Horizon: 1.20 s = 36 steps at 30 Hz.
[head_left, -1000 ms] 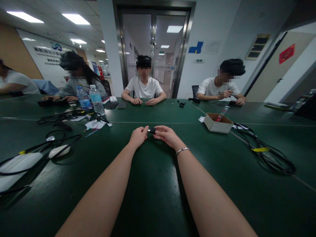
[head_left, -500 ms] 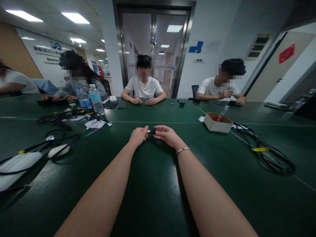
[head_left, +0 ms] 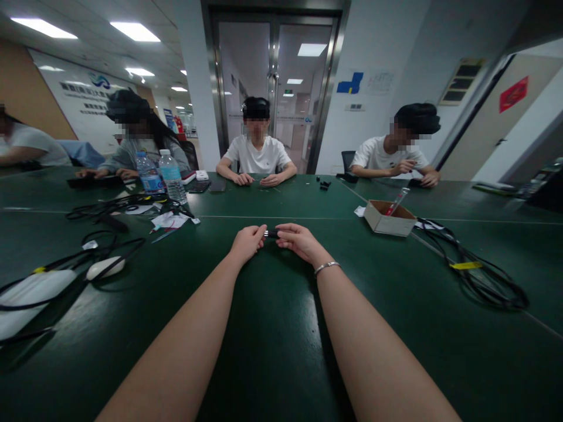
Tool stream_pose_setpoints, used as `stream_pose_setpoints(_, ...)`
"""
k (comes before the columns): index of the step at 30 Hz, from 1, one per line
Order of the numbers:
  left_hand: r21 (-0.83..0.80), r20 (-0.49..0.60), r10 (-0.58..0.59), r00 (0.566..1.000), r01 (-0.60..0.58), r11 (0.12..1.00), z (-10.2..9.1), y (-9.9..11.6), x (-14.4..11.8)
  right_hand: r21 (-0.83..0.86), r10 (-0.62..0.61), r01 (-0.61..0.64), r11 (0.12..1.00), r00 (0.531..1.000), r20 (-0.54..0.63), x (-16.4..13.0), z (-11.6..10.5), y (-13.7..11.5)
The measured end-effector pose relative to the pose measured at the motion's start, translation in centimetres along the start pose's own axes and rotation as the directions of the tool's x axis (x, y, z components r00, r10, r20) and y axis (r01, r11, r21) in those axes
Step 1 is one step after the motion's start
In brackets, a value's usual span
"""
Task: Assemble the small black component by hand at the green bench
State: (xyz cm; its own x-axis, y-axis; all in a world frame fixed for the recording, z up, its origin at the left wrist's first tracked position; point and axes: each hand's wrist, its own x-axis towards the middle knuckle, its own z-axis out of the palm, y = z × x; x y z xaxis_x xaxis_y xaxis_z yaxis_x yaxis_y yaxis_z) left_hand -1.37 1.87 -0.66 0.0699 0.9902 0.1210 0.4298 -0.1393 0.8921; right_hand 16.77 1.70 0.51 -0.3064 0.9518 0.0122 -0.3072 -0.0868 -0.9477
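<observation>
Almost nothing is being shifted since the earlier frames: the hands are being kept at the same spot on the green table (head_left: 272,328), with only a slight drift of the view. A small black part with a silvery tip (head_left: 271,233) is being pinched between the two hands, just above the table top near its middle. The left hand (head_left: 247,242) is being curled loosely, its fingertips closing on the silvery end; the right hand (head_left: 300,240) is being closed on the black end, a bracelet (head_left: 326,267) being worn at its wrist. Open table is being left all around the hands, widest toward the near edge, where only the forearms are lying. To the left, well apart, black cables (head_left: 94,252), a white oval object (head_left: 105,268) and two water bottles (head_left: 165,176) are lying or standing. To the right, a small cardboard box (head_left: 389,219) and a coiled cable (head_left: 479,272) are being kept clear of the hands. Across the table, other people are being seated along the far edge.
</observation>
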Motion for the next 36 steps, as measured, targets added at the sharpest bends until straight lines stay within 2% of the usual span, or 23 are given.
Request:
stream_pose_setpoints(7, 0.104, -0.007, 0.011, 1.0, -0.01, 0.995, -0.4, 0.5, -0.1, -0.008, -0.023, 0.023, 1.0, 0.999, 0.038, -0.2, 0.0, 0.0)
stream_pose_setpoints(14, -0.013, 0.006, -0.008, 1.0, 0.008, 1.0, 0.0, -0.4, 0.8, -0.004, -0.108, 0.109, 0.994, 0.991, 0.077, 0.0, 0.0, 0.2)
stream_pose_setpoints(19, -0.054, 0.007, -0.016, 1.0, 0.017, 0.998, 0.2, -0.1, 0.3, -0.006, -0.08, 0.08, 0.997, 0.996, 0.028, 0.0, 0.1, 0.1)
stream_pose_setpoints(25, -0.166, 0.017, 0.048, 0.999, -0.044, 0.985, 0.2, 0.6, -0.1, 0.017, -0.051, 0.052, 0.999, 0.998, -0.043, 0.1, 0.2, 0.0)
stream_pose_setpoints(29, -0.229, 0.022, 0.043, 0.999, -0.036, 0.973, 0.2, 0.9, -0.3, 0.012, -0.046, 0.047, 0.999, 0.998, -0.046, 0.0, 0.3, 0.0)
stream_pose_setpoints(36, -0.223, -0.017, 0.06, 0.998, -0.062, 0.973, 0.4, 0.8, -0.2, -0.002, -0.03, 0.03, 1.0, 0.999, -0.04, -0.1, 0.4, -0.2)
